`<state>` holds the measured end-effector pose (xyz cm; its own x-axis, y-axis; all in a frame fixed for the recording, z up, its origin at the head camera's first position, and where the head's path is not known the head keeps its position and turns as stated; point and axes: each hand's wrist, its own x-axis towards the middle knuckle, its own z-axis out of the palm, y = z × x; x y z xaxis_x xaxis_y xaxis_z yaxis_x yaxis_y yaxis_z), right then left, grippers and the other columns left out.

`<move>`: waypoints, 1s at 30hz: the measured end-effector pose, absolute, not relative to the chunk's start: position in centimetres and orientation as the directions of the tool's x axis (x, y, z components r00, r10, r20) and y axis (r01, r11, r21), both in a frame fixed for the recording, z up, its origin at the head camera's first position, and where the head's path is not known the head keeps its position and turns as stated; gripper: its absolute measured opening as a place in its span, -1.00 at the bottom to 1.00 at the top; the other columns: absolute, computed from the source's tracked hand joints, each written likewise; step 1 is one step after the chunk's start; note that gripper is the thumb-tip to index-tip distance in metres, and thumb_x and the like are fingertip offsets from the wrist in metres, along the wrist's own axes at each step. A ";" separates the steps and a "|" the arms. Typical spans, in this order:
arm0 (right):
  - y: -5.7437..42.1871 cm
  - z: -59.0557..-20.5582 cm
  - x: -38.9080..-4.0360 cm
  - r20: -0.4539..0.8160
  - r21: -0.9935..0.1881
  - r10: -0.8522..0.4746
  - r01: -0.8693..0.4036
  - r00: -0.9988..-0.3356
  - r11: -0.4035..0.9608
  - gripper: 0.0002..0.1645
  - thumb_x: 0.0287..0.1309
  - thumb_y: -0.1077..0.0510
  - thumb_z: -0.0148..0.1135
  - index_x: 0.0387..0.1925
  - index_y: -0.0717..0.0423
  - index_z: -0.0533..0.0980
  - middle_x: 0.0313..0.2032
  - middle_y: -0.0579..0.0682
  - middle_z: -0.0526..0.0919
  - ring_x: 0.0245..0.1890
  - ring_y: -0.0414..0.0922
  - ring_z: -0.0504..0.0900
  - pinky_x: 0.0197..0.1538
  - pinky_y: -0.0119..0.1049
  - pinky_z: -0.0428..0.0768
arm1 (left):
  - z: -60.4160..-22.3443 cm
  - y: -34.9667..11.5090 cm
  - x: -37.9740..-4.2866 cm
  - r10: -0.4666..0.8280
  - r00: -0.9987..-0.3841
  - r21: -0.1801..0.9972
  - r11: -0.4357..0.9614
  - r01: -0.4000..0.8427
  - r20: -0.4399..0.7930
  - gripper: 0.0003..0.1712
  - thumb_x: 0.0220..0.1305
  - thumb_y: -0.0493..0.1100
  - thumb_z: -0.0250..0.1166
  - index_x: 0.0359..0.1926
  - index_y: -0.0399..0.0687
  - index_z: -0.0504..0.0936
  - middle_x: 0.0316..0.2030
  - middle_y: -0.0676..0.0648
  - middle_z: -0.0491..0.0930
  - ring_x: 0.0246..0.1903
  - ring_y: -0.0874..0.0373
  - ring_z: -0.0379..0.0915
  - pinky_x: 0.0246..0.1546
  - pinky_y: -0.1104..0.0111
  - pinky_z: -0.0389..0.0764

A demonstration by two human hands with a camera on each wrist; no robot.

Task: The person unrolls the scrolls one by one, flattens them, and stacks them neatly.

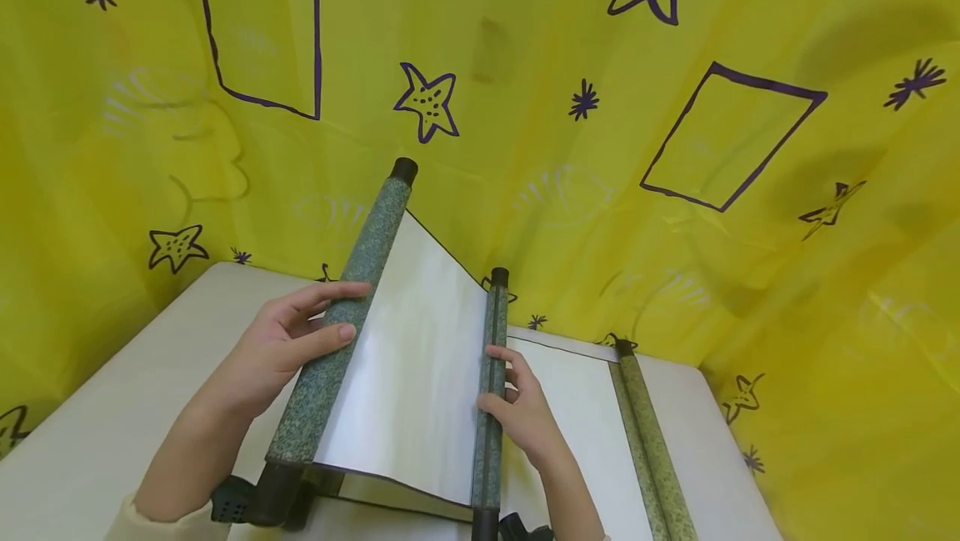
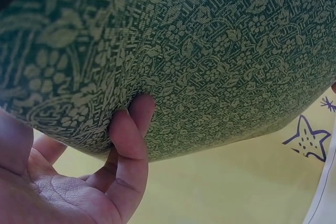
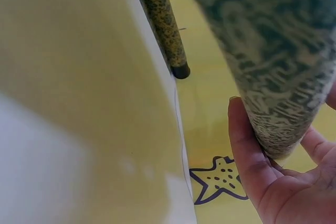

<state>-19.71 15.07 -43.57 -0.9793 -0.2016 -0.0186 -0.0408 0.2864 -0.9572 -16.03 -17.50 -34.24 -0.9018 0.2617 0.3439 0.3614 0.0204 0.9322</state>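
A hanging scroll with blue-green patterned backing is held up off the table, partly unrolled, its white paper (image 1: 412, 366) facing me. My left hand (image 1: 270, 341) grips the thick left roll (image 1: 318, 391), thumb and fingers round its near side. The thinner right roller (image 1: 490, 424) is held by my right hand (image 1: 525, 408), its thumb and fingers curled about it. Black caps end both rolls. In the left wrist view, fingers of the left hand (image 2: 89, 192) bend against the floral fabric (image 2: 236, 66). The right wrist view has the right hand (image 3: 294, 192) around the fabric-covered edge (image 3: 278, 77).
A second white sheet (image 1: 573, 408) lies on the pale table (image 1: 712, 441) behind the scroll, with an olive patterned roller (image 1: 652, 433) along its right side. A yellow cloth (image 1: 525, 149) with purple stars and frames rises beyond the table and at its sides.
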 end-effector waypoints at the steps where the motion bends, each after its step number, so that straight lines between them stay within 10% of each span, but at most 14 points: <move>1: 15.1 -43.6 -19.7 -0.021 -0.957 -0.200 -0.038 -0.980 0.288 -0.23 0.19 0.26 0.31 0.39 -0.15 0.29 0.20 0.26 0.40 -0.10 0.06 0.61 -0.08 -0.12 0.63 | -34.2 -17.5 -16.0 0.261 -0.901 0.931 0.021 0.364 0.346 -0.53 0.42 -0.28 0.21 0.33 -0.09 0.49 0.36 -0.01 0.34 0.12 0.19 0.56 -0.06 0.39 0.64; 30: 15.3 -43.4 -19.7 0.004 -0.959 -0.194 -0.059 -0.981 0.278 -0.24 0.23 0.30 0.23 0.41 -0.15 0.27 0.23 0.27 0.39 -0.09 0.04 0.64 -0.06 -0.11 0.63 | -33.7 -18.1 -15.8 0.233 -0.878 0.908 -0.120 0.401 0.419 -0.50 0.39 -0.43 0.16 0.32 -0.18 0.48 0.29 -0.07 0.40 -0.06 0.15 0.62 -0.20 0.33 0.70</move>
<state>-19.74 15.33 -43.39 -0.9809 -0.1943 0.0037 -0.0587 0.2781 -0.9588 -15.77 -18.10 -33.66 -0.8778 0.2329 0.4185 0.4012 -0.1199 0.9081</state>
